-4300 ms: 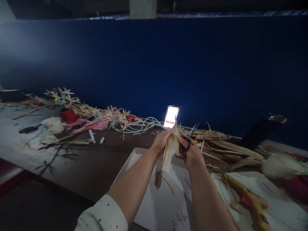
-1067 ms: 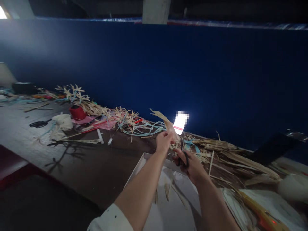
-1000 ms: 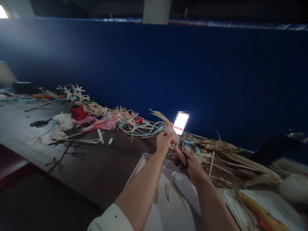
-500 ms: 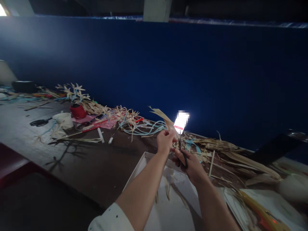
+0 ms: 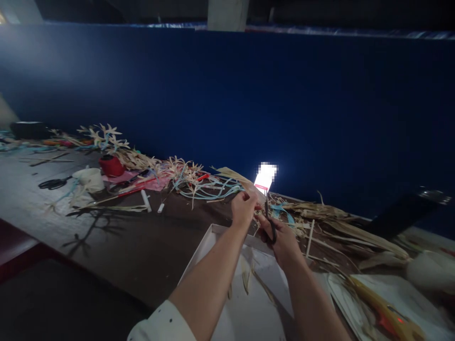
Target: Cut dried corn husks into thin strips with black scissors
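Note:
My left hand (image 5: 242, 209) is closed on a dry, tan husk leaf (image 5: 232, 174) that sticks out to the upper left. Beside it, my right hand (image 5: 279, 237) grips black-handled scissors (image 5: 269, 219), whose blades point up at the leaf near my left fingers. Both hands hover over the far edge of a shallow white box lid (image 5: 213, 237) that holds a few cut husk scraps (image 5: 246, 279).
A lit phone screen (image 5: 265, 176) stands behind the hands. Dried husks (image 5: 341, 227), blue strips (image 5: 209, 188), straw flowers (image 5: 103, 135), a red pot (image 5: 111, 166), a white tape roll (image 5: 88, 179), spare scissors (image 5: 53, 183) and a yellow glue gun (image 5: 380, 310) litter the dark table. A blue wall rises behind.
The husk leaf, held hanging down earlier, now points up and left and has tilted lower. Cut scraps have landed in the box lid. The scissors stay at the leaf.

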{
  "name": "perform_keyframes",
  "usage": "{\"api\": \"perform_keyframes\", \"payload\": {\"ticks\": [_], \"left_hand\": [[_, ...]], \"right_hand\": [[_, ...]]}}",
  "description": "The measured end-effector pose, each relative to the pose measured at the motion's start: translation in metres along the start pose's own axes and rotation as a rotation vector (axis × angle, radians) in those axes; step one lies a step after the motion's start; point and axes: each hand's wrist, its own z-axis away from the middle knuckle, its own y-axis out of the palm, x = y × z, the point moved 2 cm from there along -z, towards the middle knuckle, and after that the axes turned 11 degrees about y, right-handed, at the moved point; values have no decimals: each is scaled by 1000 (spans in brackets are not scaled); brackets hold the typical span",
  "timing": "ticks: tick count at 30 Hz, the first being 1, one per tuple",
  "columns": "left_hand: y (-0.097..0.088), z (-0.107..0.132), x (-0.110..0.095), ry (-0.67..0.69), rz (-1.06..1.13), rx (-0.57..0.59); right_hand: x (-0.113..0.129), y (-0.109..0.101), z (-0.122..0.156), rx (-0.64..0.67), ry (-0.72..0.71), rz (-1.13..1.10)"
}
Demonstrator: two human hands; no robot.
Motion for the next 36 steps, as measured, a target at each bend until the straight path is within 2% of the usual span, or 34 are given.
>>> {"api": "perform_keyframes", "payload": {"ticks": [16, 23, 30, 36], "left_hand": [[0, -1, 3, 5, -45, 4], [-1, -2, 6, 39, -73, 23], [-4, -4, 9, 83, -115, 16], [-6, -6, 10, 116, -122, 16]], "right_hand": [[6, 0, 3, -27, -60, 88], [3, -1, 1, -47, -89, 58], [7, 0, 4, -46, -82, 69], [5, -6, 1, -111, -23, 0]]}}
